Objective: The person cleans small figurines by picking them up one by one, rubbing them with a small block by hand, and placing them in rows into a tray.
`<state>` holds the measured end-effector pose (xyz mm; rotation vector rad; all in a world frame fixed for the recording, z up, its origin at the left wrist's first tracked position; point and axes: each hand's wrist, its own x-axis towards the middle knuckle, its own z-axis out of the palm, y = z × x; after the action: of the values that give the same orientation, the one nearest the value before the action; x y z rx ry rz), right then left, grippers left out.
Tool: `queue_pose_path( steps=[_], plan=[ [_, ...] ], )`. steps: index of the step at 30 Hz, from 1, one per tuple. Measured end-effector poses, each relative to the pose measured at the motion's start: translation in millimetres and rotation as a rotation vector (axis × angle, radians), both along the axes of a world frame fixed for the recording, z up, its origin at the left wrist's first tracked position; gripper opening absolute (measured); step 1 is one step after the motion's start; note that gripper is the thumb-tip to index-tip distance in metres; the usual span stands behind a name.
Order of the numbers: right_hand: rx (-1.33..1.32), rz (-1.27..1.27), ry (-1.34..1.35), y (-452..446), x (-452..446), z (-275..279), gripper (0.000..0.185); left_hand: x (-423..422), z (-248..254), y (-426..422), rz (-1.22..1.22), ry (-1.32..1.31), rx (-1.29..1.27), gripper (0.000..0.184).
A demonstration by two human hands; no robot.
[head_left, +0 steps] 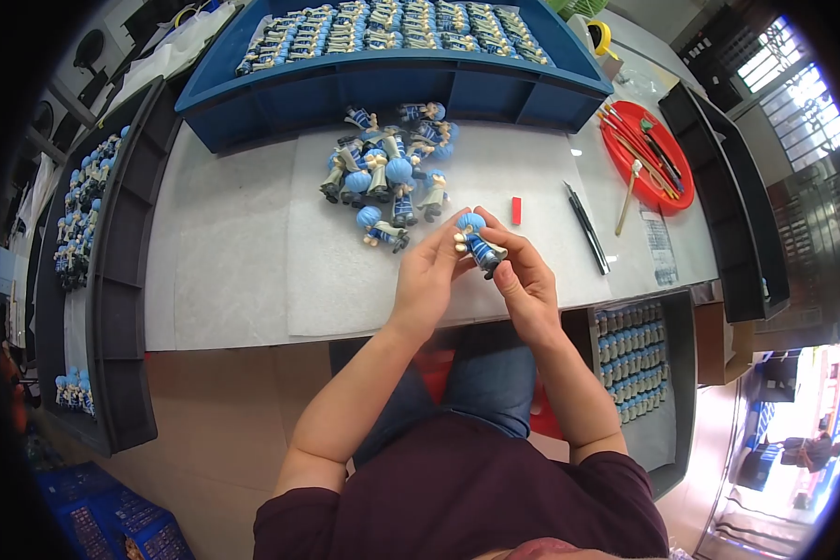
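A small blue-haired figurine (481, 245) in blue and white is held between both hands above the front of the table. My left hand (431, 275) has its fingers closed on the figurine's head side. My right hand (525, 280) pinches it from the right, the thumb near its dark base. Behind the hands lies a loose heap of similar figurines (378, 166), with one single figurine (381, 231) at the heap's front. A small red block (516, 211) lies just beyond my right hand. To the right rests a black pen-like tool (587, 229).
A blue crate (336, 98) of figurines stands at the back. At the right are a red dish (677, 191) of brushes, a cotton-tipped stick (627, 201) and a dark tray (747, 215). A dark crate (121, 308) stands left; a grey tray (672, 411) of figurines sits lower right.
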<state>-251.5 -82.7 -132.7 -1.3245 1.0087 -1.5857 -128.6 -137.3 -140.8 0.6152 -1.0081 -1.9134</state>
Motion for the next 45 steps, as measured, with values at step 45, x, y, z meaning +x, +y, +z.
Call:
queue_pose_path(
  steps=[45],
  plan=[
    [0.263, -0.019, -0.013, 8.8, -20.3, -14.1, 0.044, -7.2, -5.8, -9.7, 0.088, 0.039, 0.135, 0.027]
  ],
)
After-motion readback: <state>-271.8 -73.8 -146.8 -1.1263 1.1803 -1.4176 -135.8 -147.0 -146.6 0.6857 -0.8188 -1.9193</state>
